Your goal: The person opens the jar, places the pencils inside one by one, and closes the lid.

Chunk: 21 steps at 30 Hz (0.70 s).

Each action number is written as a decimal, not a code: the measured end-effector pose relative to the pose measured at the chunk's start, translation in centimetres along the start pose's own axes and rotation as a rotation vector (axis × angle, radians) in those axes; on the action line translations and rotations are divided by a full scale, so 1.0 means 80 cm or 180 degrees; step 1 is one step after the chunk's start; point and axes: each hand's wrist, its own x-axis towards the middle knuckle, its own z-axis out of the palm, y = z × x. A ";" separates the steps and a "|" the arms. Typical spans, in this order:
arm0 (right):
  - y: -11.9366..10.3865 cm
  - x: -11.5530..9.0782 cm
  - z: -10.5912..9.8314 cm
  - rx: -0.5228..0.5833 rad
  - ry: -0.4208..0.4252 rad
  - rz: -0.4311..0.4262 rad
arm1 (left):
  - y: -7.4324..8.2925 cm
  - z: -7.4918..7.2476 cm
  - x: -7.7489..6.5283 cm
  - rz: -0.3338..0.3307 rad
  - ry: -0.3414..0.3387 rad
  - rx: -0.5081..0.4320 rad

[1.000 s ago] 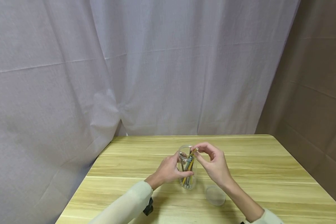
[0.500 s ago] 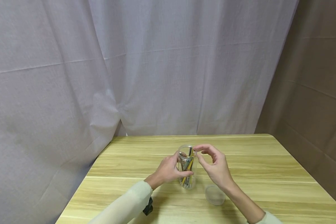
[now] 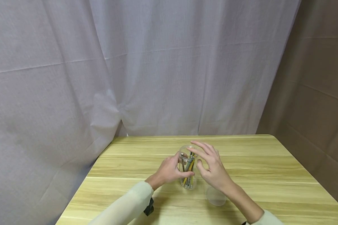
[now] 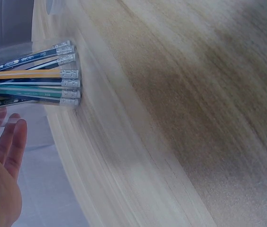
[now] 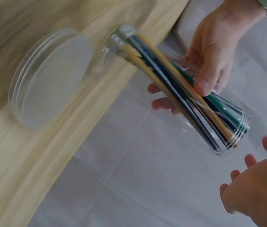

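A clear plastic jar (image 3: 195,182) stands on the wooden table, holding several pencils (image 5: 181,90) in yellow, green and dark blue. Their eraser ends point down at the jar's bottom, as the left wrist view shows. My left hand (image 3: 169,168) grips the jar round its side, thumb across the front. My right hand (image 3: 214,167) hovers at the right of the jar's mouth, fingers spread and reaching over the rim, with nothing held between finger and thumb. In the right wrist view the right hand (image 5: 259,187) sits just off the jar's open end.
A round translucent lid (image 3: 216,197) lies on the table (image 3: 256,175), right of the jar and partly behind the right forearm. Grey curtain (image 3: 163,68) hangs behind the table's far edge, and a brownish cloth (image 3: 312,93) hangs at the right.
The right hand pinched a yellow pencil at the jar's mouth, lowered it inside and let go. Its fingers have since spread above the rim. The left hand keeps its grip.
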 end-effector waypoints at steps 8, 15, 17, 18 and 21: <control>0.006 -0.004 0.014 -0.0429 -0.0228 -0.0321 | -0.002 0.001 -0.003 0.0003 0.0002 0.0001; 0.009 -0.003 0.012 -0.0437 -0.0121 -0.0277 | -0.002 0.001 -0.002 -0.0047 -0.0010 -0.0034; 0.008 -0.003 0.010 -0.0444 -0.0060 -0.0265 | -0.002 0.002 -0.002 -0.0059 -0.0007 -0.0053; 0.008 -0.003 0.009 -0.0457 -0.0028 -0.0268 | -0.002 0.002 -0.002 -0.0061 -0.0004 -0.0064; 0.010 -0.004 0.007 -0.0493 0.0079 -0.0274 | -0.002 0.002 -0.002 -0.0065 0.0012 -0.0062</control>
